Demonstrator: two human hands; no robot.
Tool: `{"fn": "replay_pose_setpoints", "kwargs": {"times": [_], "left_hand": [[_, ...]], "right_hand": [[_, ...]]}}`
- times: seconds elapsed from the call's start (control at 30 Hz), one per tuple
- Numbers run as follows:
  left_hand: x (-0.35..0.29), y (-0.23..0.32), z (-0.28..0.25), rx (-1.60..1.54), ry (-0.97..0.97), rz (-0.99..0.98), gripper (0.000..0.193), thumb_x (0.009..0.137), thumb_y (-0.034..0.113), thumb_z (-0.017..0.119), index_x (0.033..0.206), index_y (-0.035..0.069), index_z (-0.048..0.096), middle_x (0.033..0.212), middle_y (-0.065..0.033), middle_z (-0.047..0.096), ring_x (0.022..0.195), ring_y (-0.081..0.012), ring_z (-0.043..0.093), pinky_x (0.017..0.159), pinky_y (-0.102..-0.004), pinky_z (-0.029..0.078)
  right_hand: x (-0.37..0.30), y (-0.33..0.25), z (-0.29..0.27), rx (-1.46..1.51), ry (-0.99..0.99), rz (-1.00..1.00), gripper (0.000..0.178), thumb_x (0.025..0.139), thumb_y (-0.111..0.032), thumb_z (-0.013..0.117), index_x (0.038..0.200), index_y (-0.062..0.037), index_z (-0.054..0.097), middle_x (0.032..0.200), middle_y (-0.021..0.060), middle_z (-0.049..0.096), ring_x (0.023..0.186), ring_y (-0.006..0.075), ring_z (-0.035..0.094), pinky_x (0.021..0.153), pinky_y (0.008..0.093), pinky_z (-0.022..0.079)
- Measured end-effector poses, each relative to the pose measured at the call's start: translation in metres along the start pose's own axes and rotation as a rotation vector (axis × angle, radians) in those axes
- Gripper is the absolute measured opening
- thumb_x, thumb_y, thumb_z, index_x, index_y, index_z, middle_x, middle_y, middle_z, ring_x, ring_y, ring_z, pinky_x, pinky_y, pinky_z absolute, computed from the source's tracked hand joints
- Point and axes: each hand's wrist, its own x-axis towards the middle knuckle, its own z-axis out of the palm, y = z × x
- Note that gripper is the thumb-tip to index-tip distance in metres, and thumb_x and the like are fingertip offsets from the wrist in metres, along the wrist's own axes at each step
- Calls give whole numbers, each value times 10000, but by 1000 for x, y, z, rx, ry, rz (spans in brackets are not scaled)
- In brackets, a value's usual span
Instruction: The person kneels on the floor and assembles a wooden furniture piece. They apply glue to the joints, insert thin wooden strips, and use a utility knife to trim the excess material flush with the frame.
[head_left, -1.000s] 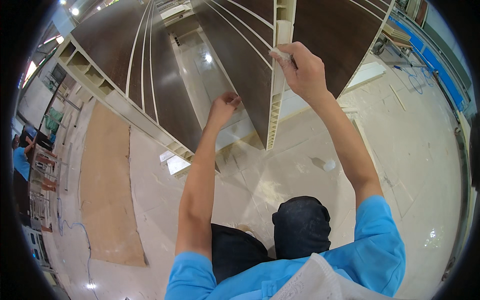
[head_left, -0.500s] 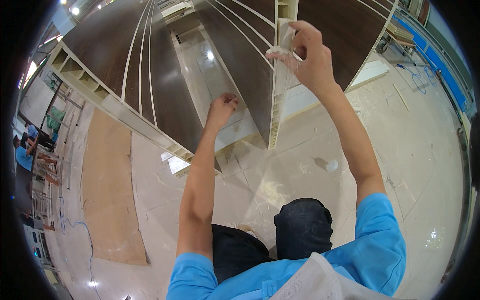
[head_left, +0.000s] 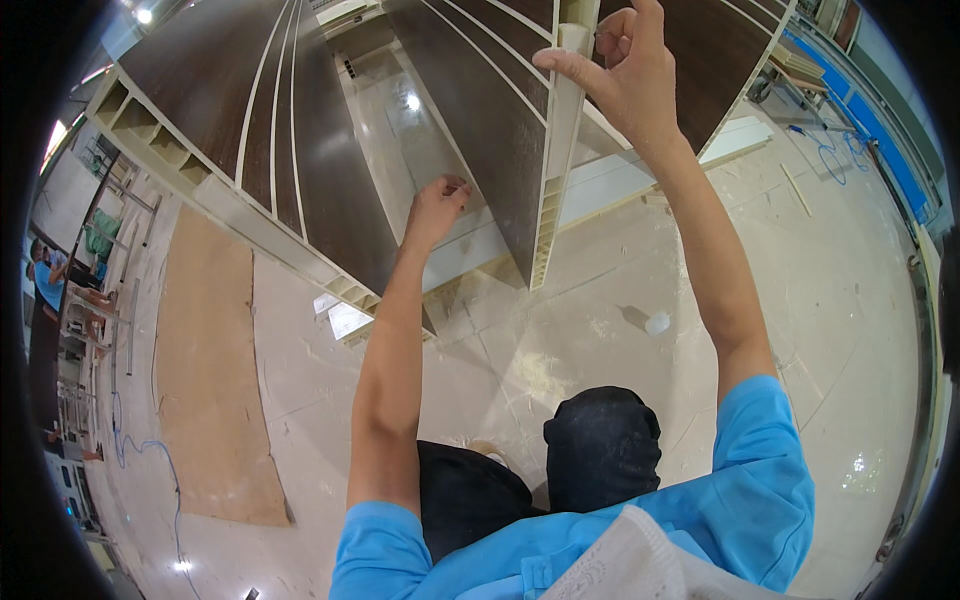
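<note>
- Right hand: raised beside the end edge of the middle panel, thumb and fingers spread apart, gripping nothing visible.
- Left hand: fingers loosely curled, near that panel's dark face; I cannot tell whether they pinch anything.
- The middle panel stands on edge between the left panel and right panel, probably to leave its hollow end within reach.
- White boards lie low by the panels, perhaps keeping them off the floor.
- Since the earlier frame, the right hand is higher; the left looks little changed.
</note>
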Motion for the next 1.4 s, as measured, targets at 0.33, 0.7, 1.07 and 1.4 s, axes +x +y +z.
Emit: {"fn": "replay_pose_setpoints", "kwargs": {"times": [0.33,0.7,1.07,1.4], "left_hand": [[1,-3,2,-37,-6,23,365,1006,306,692,1210,6,734,1018,-139,782,857,-222,751,814,-355,568],[7,-13,-5,25,-14,29,369,1017,252,703,1252,-32,708,1079,-132,754,928,-186,735,877,-329,592],[11,1,-4,-113,-67,-40,341,1004,274,703,1187,-14,719,956,-100,738,849,-211,684,758,-353,549],[10,-12,-4,141,-1,15,341,993,300,706,1148,-3,728,954,-112,738,823,-190,672,738,-355,533]], "right_hand": [[14,-13,1,63,-2,119,913,804,-407,950,1473,11,490,760,31,588,644,111,549,576,280,473],[-100,23,-8,345,100,484,327,1034,-320,719,1107,-5,666,821,67,644,704,98,544,681,289,493],[-538,-21,-18,-205,-1351,883,640,1005,-436,686,1339,97,565,1160,326,716,1034,474,723,867,531,586],[-543,-52,50,38,-1281,761,617,1002,-409,677,1391,33,495,1323,304,629,1168,472,666,959,533,554]]}}
